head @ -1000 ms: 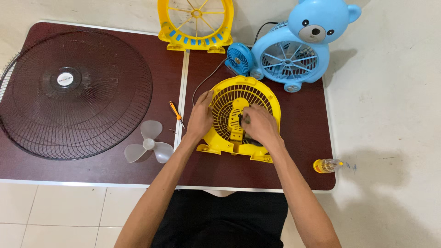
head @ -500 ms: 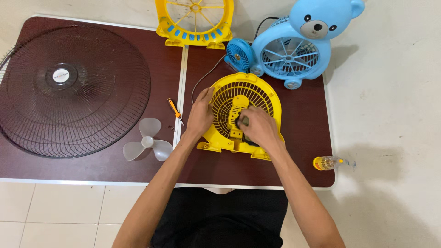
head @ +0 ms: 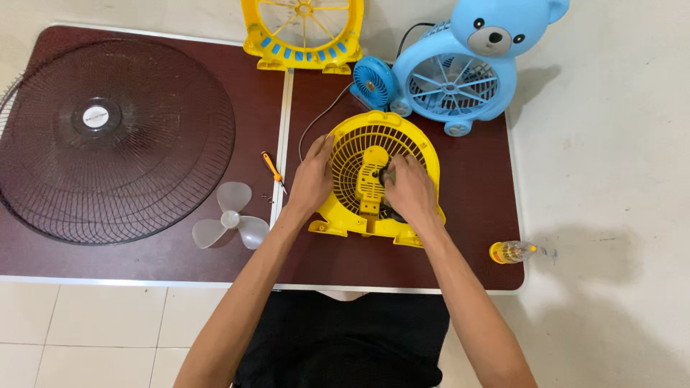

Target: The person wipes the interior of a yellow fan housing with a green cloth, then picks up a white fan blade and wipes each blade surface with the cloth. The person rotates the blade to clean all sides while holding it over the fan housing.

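Both hands rest on a yellow plastic fan housing [head: 379, 179], a round grilled shell with small feet that lies flat on the dark brown table [head: 467, 215] right in front of the person. The left hand [head: 313, 179] lies spread against the housing's left rim, fingers stretched up along the curved edge, gripping it loosely. The right hand [head: 410, 190] is curled over the middle, fingertips pinched at a small dark part beside the raised yellow motor cover [head: 370, 179]; what exactly they pinch cannot be told. Just left of the left hand lie a small orange-handled screwdriver [head: 272, 171] and a pale translucent three-blade propeller [head: 228, 223]. Farther left sits a wide black wire grille [head: 108, 136]. Beyond the hands stand a yellow spoked front cover [head: 305, 36], a small blue fan [head: 374, 82] and a blue bear-shaped fan [head: 467, 65]. Right of the right hand, at the table edge, lies a small clear bottle with a yellow cap [head: 510, 252], holding yellowish liquid.
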